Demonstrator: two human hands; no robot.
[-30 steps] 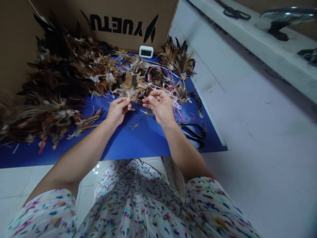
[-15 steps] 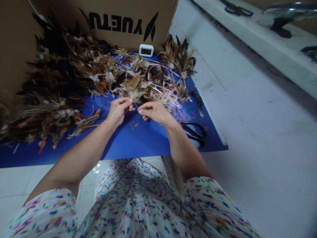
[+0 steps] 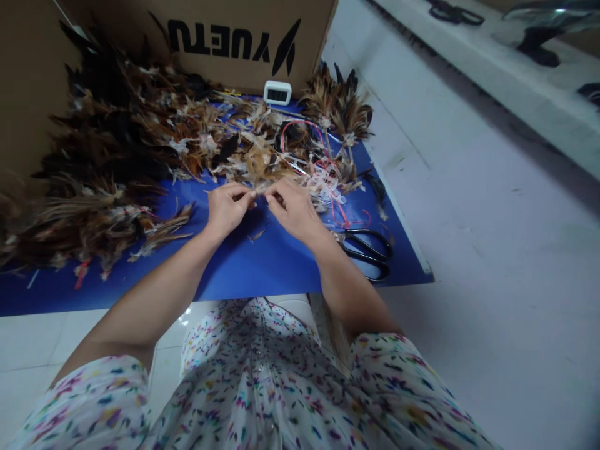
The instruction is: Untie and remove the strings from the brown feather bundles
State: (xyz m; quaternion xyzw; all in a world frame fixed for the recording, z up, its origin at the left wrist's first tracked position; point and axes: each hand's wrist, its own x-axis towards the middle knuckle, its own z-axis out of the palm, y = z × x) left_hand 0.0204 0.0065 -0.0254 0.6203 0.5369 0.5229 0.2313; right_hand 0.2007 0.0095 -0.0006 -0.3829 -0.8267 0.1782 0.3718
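Note:
My left hand pinches the quill end of a small bunch of brown feathers, whose tips point away from me. Thumb and forefinger of my right hand are closed right beside that end, close to the left fingertips. What lies between the right fingers is too small to make out. Just beyond my right hand is a tangle of pink and white string. Black-handled scissors rest by my right forearm, partly hidden by it.
Heaps of brown and black feathers cover the left and back of the blue table. A small white digital clock stands before a cardboard box. More feather bunches lean near the wall on the right.
My right hand has moved up and closer to my left fingertips. The pink string that stretched between the hands no longer shows. My left hand still holds the feathers.

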